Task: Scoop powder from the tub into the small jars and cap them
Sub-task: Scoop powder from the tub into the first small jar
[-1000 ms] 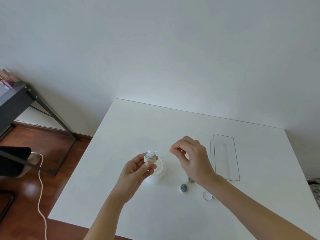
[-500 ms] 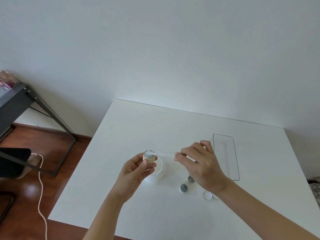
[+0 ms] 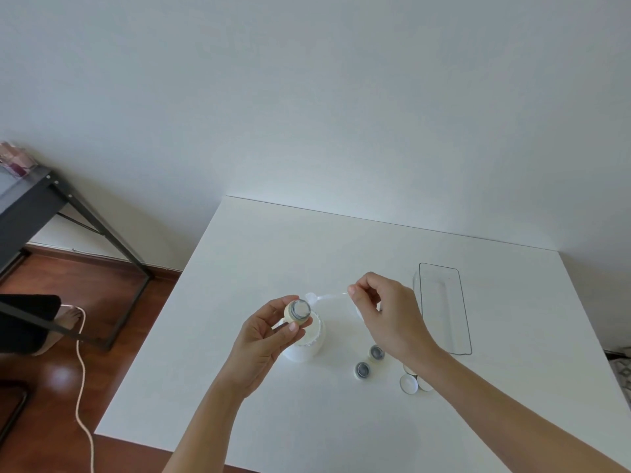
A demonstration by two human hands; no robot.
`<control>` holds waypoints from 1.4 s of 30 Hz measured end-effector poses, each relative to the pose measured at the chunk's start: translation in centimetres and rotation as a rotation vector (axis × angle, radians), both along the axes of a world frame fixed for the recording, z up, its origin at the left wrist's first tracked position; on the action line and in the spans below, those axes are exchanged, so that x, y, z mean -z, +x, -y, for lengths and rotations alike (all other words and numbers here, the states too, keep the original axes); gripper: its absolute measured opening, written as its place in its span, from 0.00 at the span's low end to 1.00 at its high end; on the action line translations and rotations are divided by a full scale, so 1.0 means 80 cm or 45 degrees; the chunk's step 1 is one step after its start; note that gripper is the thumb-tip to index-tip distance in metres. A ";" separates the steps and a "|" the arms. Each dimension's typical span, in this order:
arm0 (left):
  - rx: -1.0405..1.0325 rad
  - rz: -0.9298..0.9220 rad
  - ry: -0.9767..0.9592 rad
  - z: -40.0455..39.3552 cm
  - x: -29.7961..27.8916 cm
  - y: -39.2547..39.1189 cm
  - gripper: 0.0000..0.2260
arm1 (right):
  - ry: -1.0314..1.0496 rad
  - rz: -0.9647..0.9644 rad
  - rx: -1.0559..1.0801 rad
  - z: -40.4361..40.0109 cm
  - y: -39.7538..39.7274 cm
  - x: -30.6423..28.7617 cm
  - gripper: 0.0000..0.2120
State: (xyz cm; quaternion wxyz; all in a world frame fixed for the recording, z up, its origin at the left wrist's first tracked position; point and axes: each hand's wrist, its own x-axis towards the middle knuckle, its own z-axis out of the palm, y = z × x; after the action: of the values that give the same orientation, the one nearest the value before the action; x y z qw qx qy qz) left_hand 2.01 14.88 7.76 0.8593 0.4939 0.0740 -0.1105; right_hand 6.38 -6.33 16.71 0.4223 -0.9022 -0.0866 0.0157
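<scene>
Left hand grips small cream jar, mouth open; right hand pinches clear scoop.

The left hand holds a small jar above the white tub, which stands on the white worktop. The jar is tilted, with its open mouth toward the camera. The right hand pinches the handle of a thin clear scoop, whose bowl is just beside the jar mouth. Two open jars and white caps lie near the right wrist. A clear tray stands further right.
</scene>
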 end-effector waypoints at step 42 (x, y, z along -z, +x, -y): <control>0.026 -0.059 -0.038 -0.001 -0.008 0.003 0.15 | -0.073 -0.087 -0.160 0.011 0.013 -0.012 0.10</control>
State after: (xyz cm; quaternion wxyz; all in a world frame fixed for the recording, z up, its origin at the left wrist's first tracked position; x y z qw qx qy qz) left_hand 2.21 14.93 8.38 0.8634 0.4791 0.0873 -0.1319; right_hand 7.38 -7.23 17.65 0.3970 -0.9057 -0.1279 0.0755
